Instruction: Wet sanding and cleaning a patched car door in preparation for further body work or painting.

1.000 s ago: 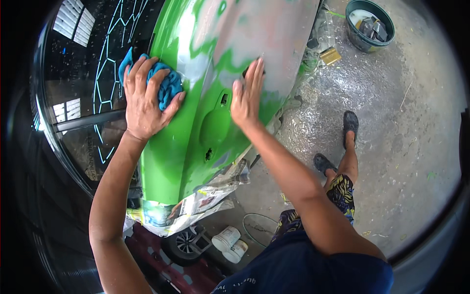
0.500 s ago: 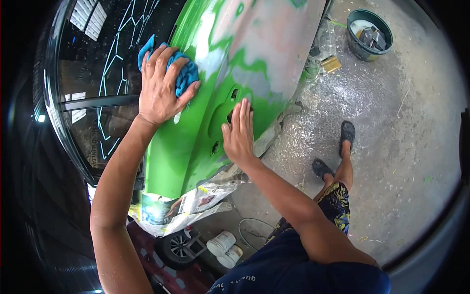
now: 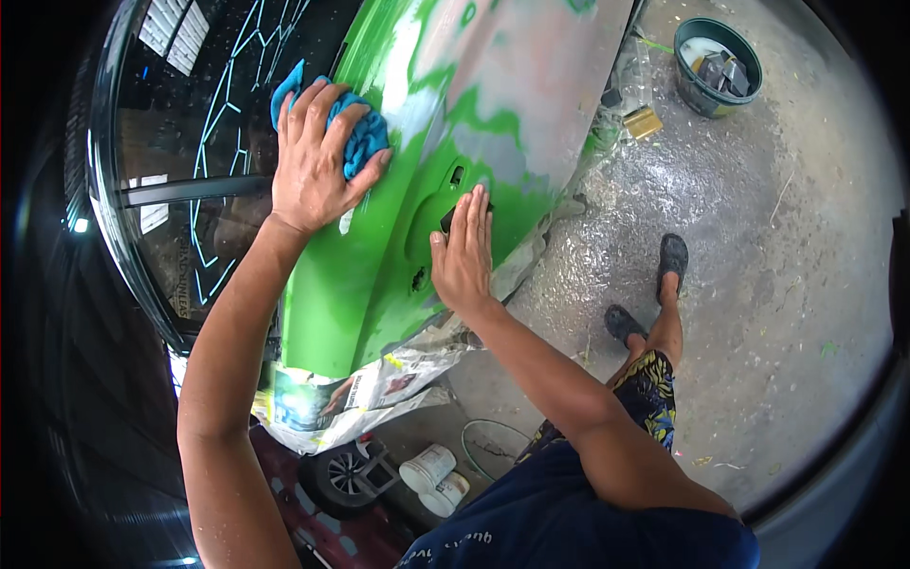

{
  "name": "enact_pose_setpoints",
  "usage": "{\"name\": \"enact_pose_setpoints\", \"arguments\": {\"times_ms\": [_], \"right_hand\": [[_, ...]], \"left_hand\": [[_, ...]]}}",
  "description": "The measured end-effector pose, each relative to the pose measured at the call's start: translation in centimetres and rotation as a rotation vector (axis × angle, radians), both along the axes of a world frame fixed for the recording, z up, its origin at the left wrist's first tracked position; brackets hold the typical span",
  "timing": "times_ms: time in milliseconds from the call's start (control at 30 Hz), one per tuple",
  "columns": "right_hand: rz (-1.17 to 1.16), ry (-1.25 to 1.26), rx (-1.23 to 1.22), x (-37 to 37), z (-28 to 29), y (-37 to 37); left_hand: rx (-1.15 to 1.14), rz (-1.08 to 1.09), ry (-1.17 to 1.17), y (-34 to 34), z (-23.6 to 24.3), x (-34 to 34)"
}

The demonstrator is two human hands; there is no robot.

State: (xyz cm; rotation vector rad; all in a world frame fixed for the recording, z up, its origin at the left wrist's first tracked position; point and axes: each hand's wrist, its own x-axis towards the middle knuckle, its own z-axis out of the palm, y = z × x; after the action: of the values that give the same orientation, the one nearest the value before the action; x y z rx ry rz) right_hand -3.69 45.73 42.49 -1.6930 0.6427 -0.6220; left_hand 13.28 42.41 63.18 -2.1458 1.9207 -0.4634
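Note:
A bright green car door panel with large grey sanded patches fills the middle of the view. My left hand presses a crumpled blue cloth against the upper edge of the panel, beside the dark window glass. My right hand lies flat on the green paint just below the door handle recess, with a small dark sanding block under the fingers.
Newspaper masking is taped along the lower edge of the door. A wheel and two white tubs sit below. A green bucket with tools stands on the wet concrete floor at upper right. My sandalled feet stand beside the car.
My right hand has slid down the panel from the grey patch to the area below the handle recess. The left hand and cloth stayed near the panel's top edge.

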Motion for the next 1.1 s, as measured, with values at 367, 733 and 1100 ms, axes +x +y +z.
{"name": "enact_pose_setpoints", "arguments": {"times_ms": [367,733,1100], "right_hand": [[0.078,0.165,-0.037,-1.9,-1.8,3.3],[-0.15,-0.006,0.043,1.1,-2.3,-3.2],[0.092,-0.209,1.209,-7.6,-6.6,-7.6]], "left_hand": [[0.053,-0.101,0.025,0.7,-0.7,0.6],[-0.011,-0.095,-0.006,-0.2,-0.5,0.1],[-0.014,-0.11,0.001,0.6,-0.6,0.4]]}}
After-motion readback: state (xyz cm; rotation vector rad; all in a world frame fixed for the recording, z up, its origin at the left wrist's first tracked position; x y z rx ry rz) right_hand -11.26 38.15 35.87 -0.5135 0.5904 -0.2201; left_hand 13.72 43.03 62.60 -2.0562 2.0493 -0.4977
